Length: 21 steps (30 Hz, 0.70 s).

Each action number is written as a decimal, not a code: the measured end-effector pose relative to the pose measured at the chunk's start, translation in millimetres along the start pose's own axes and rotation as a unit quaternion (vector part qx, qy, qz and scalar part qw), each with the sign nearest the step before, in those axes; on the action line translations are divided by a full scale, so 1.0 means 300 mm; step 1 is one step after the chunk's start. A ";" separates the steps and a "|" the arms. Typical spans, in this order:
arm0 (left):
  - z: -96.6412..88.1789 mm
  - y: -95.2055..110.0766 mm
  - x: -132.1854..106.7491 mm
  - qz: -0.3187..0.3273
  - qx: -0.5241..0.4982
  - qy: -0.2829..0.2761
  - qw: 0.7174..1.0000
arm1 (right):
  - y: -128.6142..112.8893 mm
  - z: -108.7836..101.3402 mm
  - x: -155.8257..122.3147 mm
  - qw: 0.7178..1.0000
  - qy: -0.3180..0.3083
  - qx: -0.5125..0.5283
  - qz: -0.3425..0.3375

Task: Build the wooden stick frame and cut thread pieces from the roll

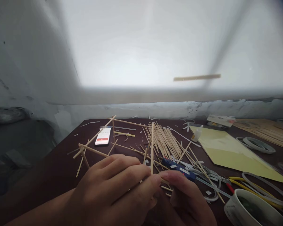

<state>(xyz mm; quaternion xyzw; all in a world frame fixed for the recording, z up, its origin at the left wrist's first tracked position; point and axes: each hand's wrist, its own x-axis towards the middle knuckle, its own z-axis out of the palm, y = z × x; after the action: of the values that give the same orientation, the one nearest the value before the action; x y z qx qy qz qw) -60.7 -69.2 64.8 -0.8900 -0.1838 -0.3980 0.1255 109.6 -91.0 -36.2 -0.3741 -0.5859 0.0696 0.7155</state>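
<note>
My left hand (118,188) is closed with its fingertips pinching the near corner of a frame of thin wooden sticks (96,150). From the right, my right hand (188,194) meets it at the same corner, thumb and finger pressed together on a stick end. One stick (152,147) of the frame runs away from me above the fingertips. The exact joint is partly hidden by my fingers. Just beyond my right hand lies a blue hot glue gun (179,168) on the dark table (68,166).
Behind the glue gun is a heap of loose sticks (166,141). A phone (103,136) lies at left. To the right are a yellow sheet (221,147), a small glue bottle (197,134), tape rolls (259,145), pliers (230,186) and a cup (233,207).
</note>
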 end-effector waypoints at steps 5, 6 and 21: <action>-0.004 0.001 0.002 0.005 0.000 -0.008 1.000 | 0.001 0.003 0.001 1.000 0.016 0.002 0.006; -0.005 0.001 0.002 0.004 -0.002 -0.011 1.000 | 0.000 0.003 0.003 1.000 0.013 0.004 0.005; 0.008 0.008 -0.004 -0.009 -0.006 0.014 1.000 | 0.000 -0.006 0.006 1.000 -0.009 0.024 -0.003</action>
<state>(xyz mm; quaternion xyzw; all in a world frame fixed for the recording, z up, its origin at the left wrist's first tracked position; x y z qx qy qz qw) -58.8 -70.9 62.2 -0.8832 -0.1875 -0.4131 0.1190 111.6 -90.7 -34.8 -0.3546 -0.5917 0.0848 0.7190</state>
